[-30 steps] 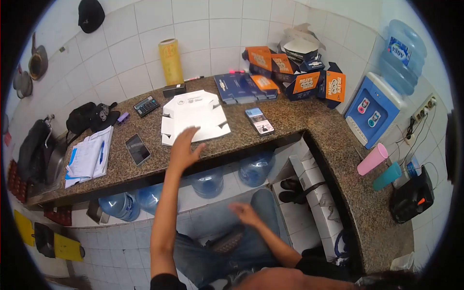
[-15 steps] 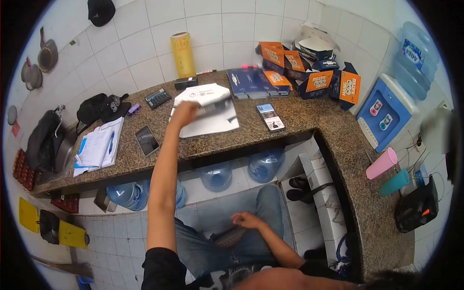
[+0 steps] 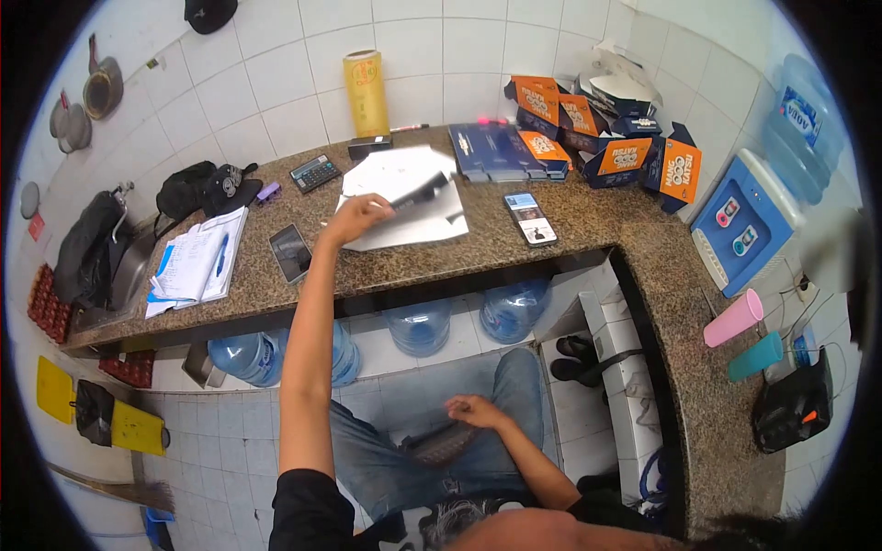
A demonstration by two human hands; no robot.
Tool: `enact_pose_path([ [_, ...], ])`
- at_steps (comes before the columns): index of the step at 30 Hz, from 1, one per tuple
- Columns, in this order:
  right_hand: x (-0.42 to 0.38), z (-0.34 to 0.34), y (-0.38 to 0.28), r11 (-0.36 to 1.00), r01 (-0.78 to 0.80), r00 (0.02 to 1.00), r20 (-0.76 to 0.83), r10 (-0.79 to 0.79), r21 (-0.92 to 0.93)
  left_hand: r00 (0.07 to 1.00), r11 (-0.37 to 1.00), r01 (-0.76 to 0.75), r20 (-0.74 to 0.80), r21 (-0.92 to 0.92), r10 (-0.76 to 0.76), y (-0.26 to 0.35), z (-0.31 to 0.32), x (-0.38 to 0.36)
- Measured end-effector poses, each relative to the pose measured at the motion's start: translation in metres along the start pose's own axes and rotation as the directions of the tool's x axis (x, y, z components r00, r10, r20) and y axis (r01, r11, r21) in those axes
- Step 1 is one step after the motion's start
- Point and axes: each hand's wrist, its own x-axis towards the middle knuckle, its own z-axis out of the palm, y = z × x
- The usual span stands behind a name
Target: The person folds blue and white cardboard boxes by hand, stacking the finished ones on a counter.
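Note:
My left hand [image 3: 354,219] is stretched out over the granite counter [image 3: 514,253] and grips the top sheet of a stack of flat white box blanks [image 3: 404,197], lifting its edge. My right hand [image 3: 471,412] rests on my lap below the counter, fingers loosely curled, holding nothing I can make out. A black phone [image 3: 291,253] lies just left of the left hand. Another phone [image 3: 530,219] with a lit screen lies to the right of the blanks.
Folded orange-and-navy boxes [image 3: 606,151] pile up at the back right, next to flat navy blanks [image 3: 491,151]. A calculator [image 3: 315,172], yellow film roll [image 3: 366,92], notebook with pen [image 3: 196,266], water dispenser [image 3: 749,225], two cups [image 3: 744,335]. Water jugs [image 3: 418,326] stand under the counter.
My left hand reached forward onto the white blanks, took hold of the top one and is lifting it. My right hand sank onto my lap.

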Motion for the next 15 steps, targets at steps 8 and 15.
enact_pose_path([
  [8, -0.006, -0.002, -0.006, 0.999, -0.047, 0.999, -0.009, 0.046, -0.027, 0.988, 0.913, -0.152, 0.094, 0.38, 0.125, 0.043, 0.015, 0.007],
  [15, -0.001, 0.002, 0.013, 1.0, 0.011, 1.0, 0.007, -0.011, 0.027, 0.993, 0.891, 0.116, -0.075, 0.439, -0.092, 0.051, 0.013, 0.019],
])
